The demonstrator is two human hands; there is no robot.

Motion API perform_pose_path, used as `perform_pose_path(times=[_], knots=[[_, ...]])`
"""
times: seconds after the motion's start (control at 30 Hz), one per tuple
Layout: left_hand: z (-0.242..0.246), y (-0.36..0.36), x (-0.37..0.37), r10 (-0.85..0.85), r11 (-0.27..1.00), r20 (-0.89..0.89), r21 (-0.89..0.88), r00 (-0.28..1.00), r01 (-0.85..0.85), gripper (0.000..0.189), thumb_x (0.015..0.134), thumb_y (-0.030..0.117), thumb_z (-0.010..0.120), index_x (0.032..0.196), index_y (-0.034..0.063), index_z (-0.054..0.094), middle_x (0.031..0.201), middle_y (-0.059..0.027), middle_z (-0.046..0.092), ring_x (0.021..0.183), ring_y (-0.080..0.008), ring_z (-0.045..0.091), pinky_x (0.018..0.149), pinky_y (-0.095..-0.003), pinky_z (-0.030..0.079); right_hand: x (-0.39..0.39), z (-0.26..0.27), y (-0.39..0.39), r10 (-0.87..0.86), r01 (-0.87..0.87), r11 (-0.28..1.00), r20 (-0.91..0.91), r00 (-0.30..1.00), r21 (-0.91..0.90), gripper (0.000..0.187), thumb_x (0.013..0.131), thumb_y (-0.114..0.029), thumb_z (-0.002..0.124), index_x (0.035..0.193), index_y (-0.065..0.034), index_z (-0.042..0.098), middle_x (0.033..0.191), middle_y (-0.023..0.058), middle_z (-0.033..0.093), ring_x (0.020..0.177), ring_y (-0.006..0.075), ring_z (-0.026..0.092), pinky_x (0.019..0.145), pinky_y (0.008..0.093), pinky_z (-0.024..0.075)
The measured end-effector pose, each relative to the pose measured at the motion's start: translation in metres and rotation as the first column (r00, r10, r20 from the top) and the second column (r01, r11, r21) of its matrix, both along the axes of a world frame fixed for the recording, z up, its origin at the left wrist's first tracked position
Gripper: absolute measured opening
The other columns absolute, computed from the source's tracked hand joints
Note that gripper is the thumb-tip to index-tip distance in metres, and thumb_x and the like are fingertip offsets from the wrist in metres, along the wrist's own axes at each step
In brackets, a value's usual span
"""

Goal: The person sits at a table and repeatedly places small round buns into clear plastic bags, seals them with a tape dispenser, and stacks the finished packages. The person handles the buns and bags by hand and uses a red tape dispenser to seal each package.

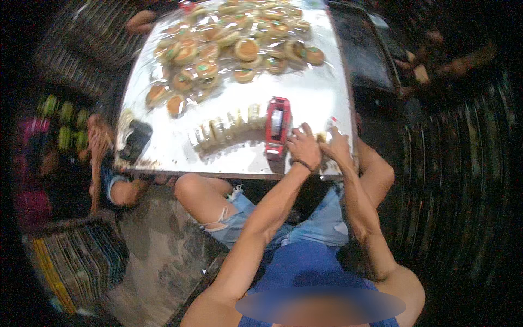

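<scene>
On a shiny white tabletop (229, 161), my left hand (304, 147) lies with its fingers spread just right of a red tool (278, 128), perhaps a tape dispenser or sealer. My right hand (338, 145) is bent over a small wrapped piece (322, 137) between the hands, near the table's right edge. Blur hides how firmly the fingers touch it. A curved row of small clear-wrapped pieces (229, 124) stands left of the red tool. Farther back lies a heap of round browned pastries (247, 50) in clear wrappers.
A black bag or cloth (137, 139) lies at the table's left corner. A dark tray (363, 49) adjoins the right edge. Other people's arms show at left (98, 143), upper left (141, 21) and right (461, 63). Stacked trays (77, 261) stand at lower left.
</scene>
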State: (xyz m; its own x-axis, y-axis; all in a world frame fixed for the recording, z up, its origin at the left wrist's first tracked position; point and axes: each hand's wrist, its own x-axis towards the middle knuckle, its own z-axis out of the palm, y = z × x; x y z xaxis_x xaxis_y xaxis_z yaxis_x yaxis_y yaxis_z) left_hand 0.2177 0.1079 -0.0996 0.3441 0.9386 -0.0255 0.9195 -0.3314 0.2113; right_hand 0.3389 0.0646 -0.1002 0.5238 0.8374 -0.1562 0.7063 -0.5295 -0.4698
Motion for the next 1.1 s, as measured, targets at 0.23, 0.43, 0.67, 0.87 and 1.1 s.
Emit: perform_pose_path(times=[0.23, 0.43, 0.67, 0.87, 1.1], knots=[[0.090, 0.026, -0.046, -0.249, 0.905, 0.322, -0.259, 0.913, 0.338, 0.078, 0.086, 0.027, 0.068, 0.151, 0.0024, 0.032, 0.122, -0.0278, 0.060, 0.109, -0.0430, 0.065, 0.092, -0.0583, 0.050, 0.032, 0.075, -0.016, -0.045, 0.042, 0.999, -0.217, 0.975, -0.021, 0.067, 0.071, -0.022, 0.083, 0.128, -0.0038, 0.054, 0.116, 0.0159, 0.068, 0.101, 0.0248, 0.067, 0.088, 0.0353, 0.0546], [0.168, 0.105, -0.246, -0.554, 0.831, 0.125, 0.138, 0.823, 0.539, 0.049, 0.081, 0.014, 0.069, 0.129, 0.0121, 0.057, 0.124, -0.0083, 0.061, 0.126, -0.0302, 0.052, 0.101, -0.0547, 0.039, 0.026, 0.116, -0.029, 0.021, 0.047, 0.980, -0.335, 0.942, 0.195, 0.084, 0.070, -0.013, 0.076, 0.146, -0.0097, 0.040, 0.124, 0.0152, 0.063, 0.113, 0.0253, 0.062, 0.098, 0.0379, 0.0510], [0.114, 0.187, -0.399, -0.609, 0.770, -0.520, -0.209, 0.599, 0.603, 0.041, 0.085, 0.014, 0.064, 0.124, 0.0270, 0.060, 0.130, 0.0038, 0.059, 0.133, -0.0192, 0.049, 0.111, -0.0501, 0.036, -0.025, 0.126, 0.035, 0.371, -0.191, 0.908, -0.506, 0.778, 0.372, 0.114, 0.066, -0.023, 0.087, 0.159, -0.0083, 0.022, 0.122, 0.0187, 0.064, 0.115, 0.0308, 0.063, 0.104, 0.0400, 0.0495], [0.022, 0.186, -0.433, -0.572, 0.689, -0.326, 0.306, 0.752, 0.657, 0.056, 0.084, 0.010, 0.063, 0.134, 0.0323, 0.054, 0.144, 0.0003, 0.050, 0.143, -0.0241, 0.041, 0.118, -0.0525, 0.031, -0.131, 0.167, 0.141, 0.681, -0.574, 0.726, -0.279, 0.677, 0.379, 0.104, 0.068, -0.006, 0.088, 0.155, -0.0063, 0.030, 0.133, 0.0157, 0.063, 0.121, 0.0284, 0.062, 0.107, 0.0392, 0.0480], [-0.009, 0.086, -0.441, 0.201, 0.779, 0.551, 0.412, 0.810, -0.474, 0.047, 0.087, -0.006, 0.053, 0.133, 0.0018, 0.054, 0.139, -0.0219, 0.048, 0.132, -0.0402, 0.045, 0.110, -0.0497, 0.037, -0.349, 0.117, 0.285, 0.904, -0.682, -0.271, 0.423, 0.062, 0.679, 0.043, 0.081, -0.018, 0.075, 0.122, -0.0117, 0.063, 0.116, 0.0106, 0.066, 0.110, 0.0348, 0.063, 0.092, 0.0447, 0.0514]])
